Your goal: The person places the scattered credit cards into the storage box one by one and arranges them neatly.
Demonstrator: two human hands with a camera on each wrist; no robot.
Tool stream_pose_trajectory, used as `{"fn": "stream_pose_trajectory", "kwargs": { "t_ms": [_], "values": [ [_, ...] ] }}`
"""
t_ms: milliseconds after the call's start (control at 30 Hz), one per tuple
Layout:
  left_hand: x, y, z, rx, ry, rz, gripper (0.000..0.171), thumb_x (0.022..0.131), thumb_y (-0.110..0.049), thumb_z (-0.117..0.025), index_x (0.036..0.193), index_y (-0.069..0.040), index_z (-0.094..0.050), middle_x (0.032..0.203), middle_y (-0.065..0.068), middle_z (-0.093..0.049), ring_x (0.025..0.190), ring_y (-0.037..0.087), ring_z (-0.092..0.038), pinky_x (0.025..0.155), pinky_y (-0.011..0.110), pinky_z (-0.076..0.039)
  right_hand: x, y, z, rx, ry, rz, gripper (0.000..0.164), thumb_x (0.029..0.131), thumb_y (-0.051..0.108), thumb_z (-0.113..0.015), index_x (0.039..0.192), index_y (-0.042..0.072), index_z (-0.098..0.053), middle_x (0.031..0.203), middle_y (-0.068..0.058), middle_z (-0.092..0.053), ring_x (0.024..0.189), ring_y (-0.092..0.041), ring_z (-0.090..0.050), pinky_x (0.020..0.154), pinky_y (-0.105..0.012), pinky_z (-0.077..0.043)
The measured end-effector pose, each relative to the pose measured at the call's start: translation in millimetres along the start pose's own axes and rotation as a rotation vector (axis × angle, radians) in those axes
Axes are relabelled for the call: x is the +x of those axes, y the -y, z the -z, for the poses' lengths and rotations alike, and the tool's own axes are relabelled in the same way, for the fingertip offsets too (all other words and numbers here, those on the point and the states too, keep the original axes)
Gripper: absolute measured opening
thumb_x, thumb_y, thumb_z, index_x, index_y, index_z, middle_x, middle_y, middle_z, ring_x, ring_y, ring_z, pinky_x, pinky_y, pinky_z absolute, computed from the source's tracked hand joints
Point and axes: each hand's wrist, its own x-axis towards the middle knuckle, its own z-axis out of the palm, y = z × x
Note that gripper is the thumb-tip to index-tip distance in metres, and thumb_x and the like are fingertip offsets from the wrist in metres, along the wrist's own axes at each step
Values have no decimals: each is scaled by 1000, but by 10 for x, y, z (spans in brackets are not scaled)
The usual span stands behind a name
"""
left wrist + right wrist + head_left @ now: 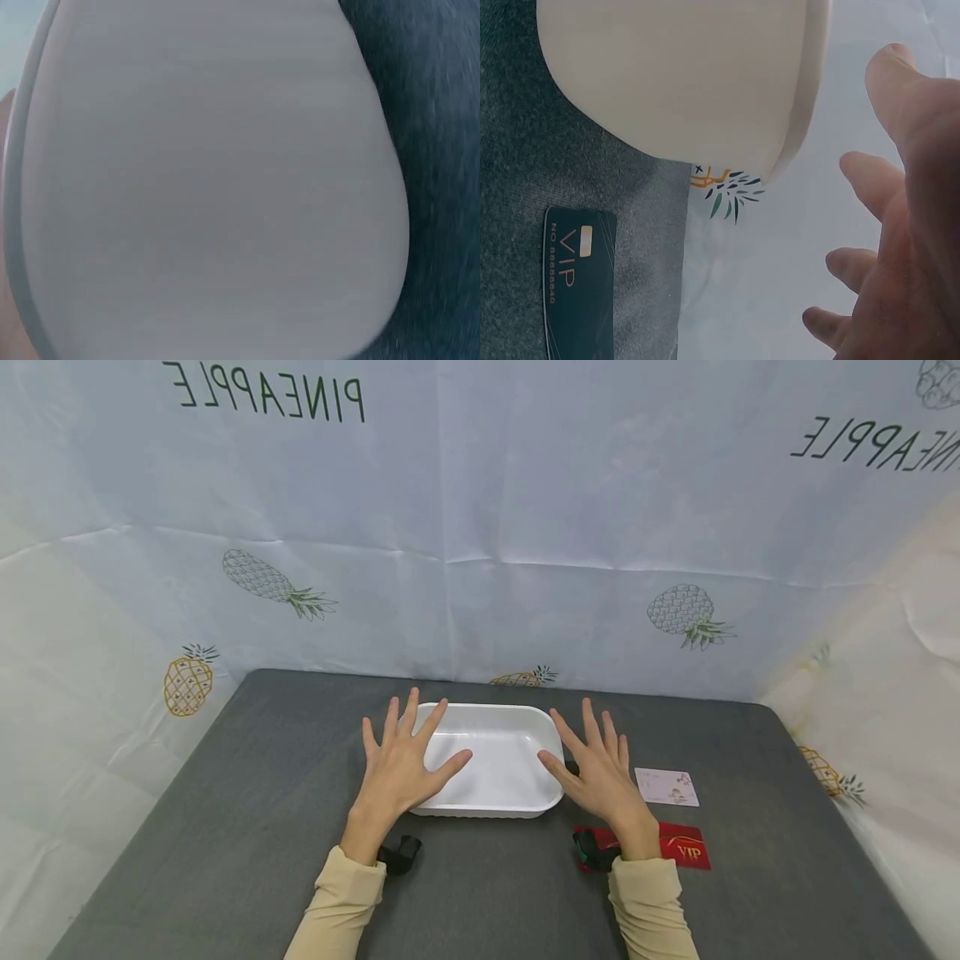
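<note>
A white rectangular tray (495,760) with rounded corners sits on the grey table in the head view. My left hand (401,768) overlaps its left end, fingers spread wide and nothing in the grasp. The tray's pale side (217,180) fills most of the left wrist view. At the tray's right end is my right hand (598,772), fingers also spread and holding nothing. In the right wrist view, a dark green VIP card (577,285) lies on the table below the tray; the right hand mostly hides it from the head camera.
A pale pink card (666,787) lies right of the right hand. Under the right wrist is a red VIP card (684,846), partly covered. Dark cameras are strapped at both wrists. A pineapple-print cloth (480,527) hangs behind the grey table (247,827).
</note>
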Motion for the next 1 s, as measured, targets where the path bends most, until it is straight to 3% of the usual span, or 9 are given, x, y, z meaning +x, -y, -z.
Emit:
{"fn": "stream_pose_trajectory", "kwargs": {
  "t_ms": [100, 233, 500, 800, 1000],
  "values": [
    [14, 95, 22, -53, -12, -10, 85, 89, -72, -58, 161, -36, -31, 173, 11, -13, 159, 42, -11, 117, 77, -7, -4, -17, 10, -1, -4, 3, 71, 102, 53, -55, 163, 27, -29, 173, -21, -1, 157, -53, 1, 117, -78, -2],
    [36, 281, 41, -195, -33, -35, 83, 90, -60, -67, 161, -33, -34, 173, 13, -15, 158, 44, -13, 118, 75, -11, -6, -43, 29, 11, -14, 15, 67, 101, 49, -59, 160, 23, -38, 171, -23, -9, 156, -54, -7, 116, -78, -7],
    [61, 642, -56, -454, -2, -21, 83, 91, -41, -72, 161, -23, -33, 172, 19, -9, 155, 54, -10, 110, 82, -18, -27, -174, 106, 42, -11, 69, 58, 100, 41, -64, 152, 16, -52, 159, -27, -39, 145, -56, -34, 110, -78, -28],
    [69, 707, -143, -552, 13, -32, 82, 92, -36, -72, 162, -20, -31, 171, 22, -15, 156, 48, -17, 113, 77, -21, -112, -417, 281, 177, 27, 105, 57, 101, 32, -66, 151, 10, -50, 150, -24, -52, 135, -47, -52, 104, -66, -45],
    [70, 717, -198, -595, 24, -40, 75, 94, -34, -70, 160, -19, -36, 169, 21, -22, 156, 44, -21, 116, 74, -21, -145, -573, 375, 219, 10, 104, 54, 101, 27, -66, 150, 8, -51, 146, -23, -56, 120, -44, -63, 99, -64, -49]
  ]
}}
